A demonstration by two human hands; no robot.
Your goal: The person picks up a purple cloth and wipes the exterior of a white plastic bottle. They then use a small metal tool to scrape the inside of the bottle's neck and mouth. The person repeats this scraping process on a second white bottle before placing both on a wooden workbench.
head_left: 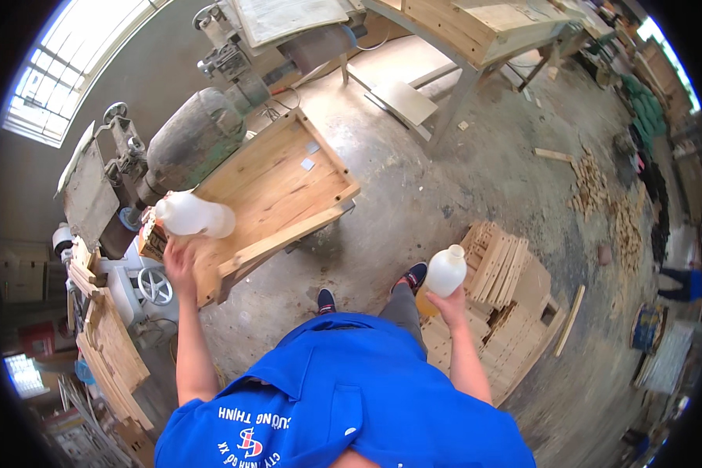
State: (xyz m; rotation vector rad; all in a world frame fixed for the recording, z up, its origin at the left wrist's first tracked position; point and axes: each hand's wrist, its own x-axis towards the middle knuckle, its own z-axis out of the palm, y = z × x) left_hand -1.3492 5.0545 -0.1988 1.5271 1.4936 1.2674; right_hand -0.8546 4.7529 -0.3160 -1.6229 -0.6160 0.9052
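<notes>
My left hand (182, 267) is stretched out over the near left corner of a wooden tray-like panel (269, 181) with raised edges. Its bent fingers meet the side of a white plastic bottle (197, 216), and the fingertips are partly hidden there. That bottle's narrow end points left. On my right side, my right hand (449, 305) grips a second white plastic bottle (447, 271) near its lower part, neck up. Something amber (425, 303) shows just left of the right hand; what it is I cannot make out.
A pile of cut wooden pieces (507, 269) lies low on the right. Sanding machinery with a large motor (195, 129) stands behind the panel. A wooden workbench (476, 39) is at the back. Planks (113, 351) lean at left; wood offcuts (589, 183) litter the right floor.
</notes>
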